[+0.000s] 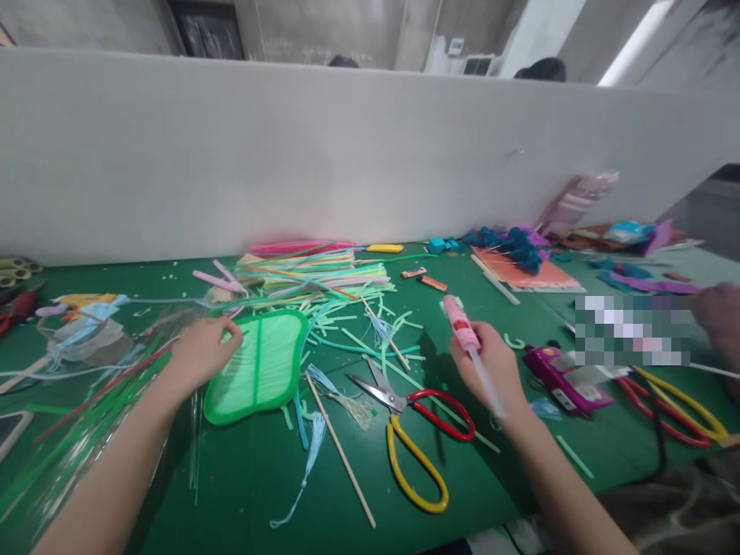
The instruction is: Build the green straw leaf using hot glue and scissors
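Note:
My left hand [202, 351] rests on the left edge of a flat green woven fan-shaped piece [263, 366], fingers curled over its rim. My right hand [491, 366] is closed round a pink glue gun [462, 324] with a clear glue stick poking out behind, its nozzle pointing up and away. Between the hands lie scissors [413, 424] with one red and one yellow handle, closed, on the green table [243, 478].
A heap of coloured strips and straws [315, 277] lies behind the fan. Thin wooden sticks [341, 451] and pale blue tassels lie in front. A purple tool [563, 381] and more scissors [676, 412] sit right, near another person's hand [720, 312]. A white partition backs the table.

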